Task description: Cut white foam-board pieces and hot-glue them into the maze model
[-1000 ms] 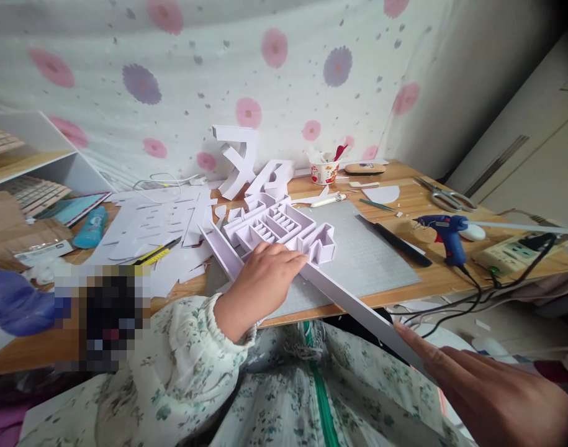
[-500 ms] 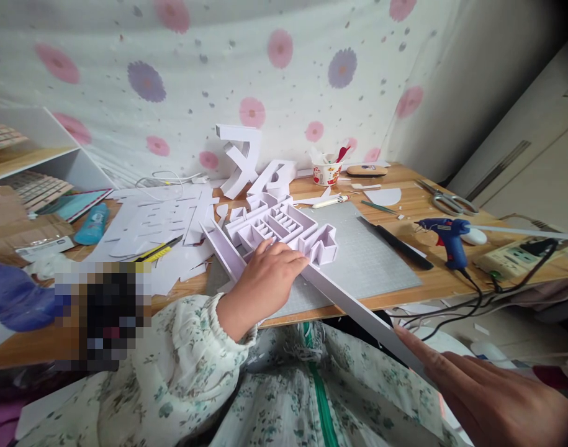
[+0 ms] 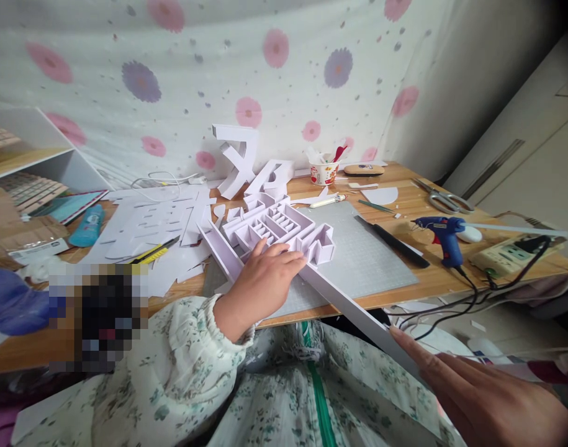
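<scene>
Grip closure at both hands could not be determined, contact surfaces being partly hidden. The right hand (image 3: pixel 488 385) touched the white strip (image 3: pixel 349 301), index finger extended along it. The left hand (image 3: pixel 265 282) lay over the near side of the white frame (image 3: pixel 284 223), which rested on the cutting mat (image 3: pixel 372 248). The strip projected past the table (image 3: pixel 442 285) edge.

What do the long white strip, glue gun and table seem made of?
White strip: perhaps foam board or stiff card; matte, flat, thin-edged.
Glue gun: probably plastic; smooth, blue, moulded-looking body.
Table: wood or wood-look laminate; slight sheen, banded grain.
</scene>
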`<action>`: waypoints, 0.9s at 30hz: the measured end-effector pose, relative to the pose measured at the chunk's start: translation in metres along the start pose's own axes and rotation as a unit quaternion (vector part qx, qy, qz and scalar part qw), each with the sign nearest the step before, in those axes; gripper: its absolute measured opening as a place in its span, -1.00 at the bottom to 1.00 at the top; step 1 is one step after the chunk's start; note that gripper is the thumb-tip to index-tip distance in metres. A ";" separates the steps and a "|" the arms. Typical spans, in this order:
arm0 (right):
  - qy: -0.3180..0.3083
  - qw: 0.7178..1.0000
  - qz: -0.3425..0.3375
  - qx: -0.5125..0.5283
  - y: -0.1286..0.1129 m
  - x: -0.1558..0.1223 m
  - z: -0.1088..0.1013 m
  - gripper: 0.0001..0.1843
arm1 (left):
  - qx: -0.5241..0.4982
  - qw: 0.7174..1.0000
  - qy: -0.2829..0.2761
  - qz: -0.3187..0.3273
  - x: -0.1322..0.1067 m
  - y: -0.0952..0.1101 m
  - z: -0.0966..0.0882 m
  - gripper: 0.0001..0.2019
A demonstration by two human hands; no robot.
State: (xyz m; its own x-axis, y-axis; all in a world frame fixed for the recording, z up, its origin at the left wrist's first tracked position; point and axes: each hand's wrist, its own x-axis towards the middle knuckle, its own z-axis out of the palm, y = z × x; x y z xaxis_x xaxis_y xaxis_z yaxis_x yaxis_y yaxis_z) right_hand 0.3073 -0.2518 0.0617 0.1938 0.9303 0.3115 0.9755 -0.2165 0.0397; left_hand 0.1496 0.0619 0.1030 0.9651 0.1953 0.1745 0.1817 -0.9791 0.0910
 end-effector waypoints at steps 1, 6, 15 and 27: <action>-0.028 0.999 -0.016 -0.001 0.000 -0.002 0.002 -0.14 | 0.000 1.000 -0.002 0.000 0.000 0.000 0.000 -0.54; -0.066 0.997 -0.037 0.002 -0.003 -0.006 0.004 -0.10 | 0.005 1.000 -0.007 0.002 0.001 0.000 0.002 -0.53; -0.067 0.997 -0.041 0.005 -0.004 -0.005 0.005 -0.10 | 0.005 1.000 -0.001 0.004 -0.002 0.001 0.003 -0.48; -0.055 0.997 -0.046 -0.009 -0.004 -0.012 0.016 -0.10 | 0.013 0.999 -0.031 -0.005 -0.001 0.001 0.000 -0.42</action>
State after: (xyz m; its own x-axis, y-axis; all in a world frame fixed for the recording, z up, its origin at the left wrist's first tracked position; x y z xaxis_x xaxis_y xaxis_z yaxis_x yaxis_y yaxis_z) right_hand 0.3032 -0.2571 0.0429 0.1154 0.9730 0.2000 0.9877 -0.1338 0.0810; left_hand 0.1488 0.0606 0.1027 0.9730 0.2015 0.1127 0.1950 -0.9785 0.0666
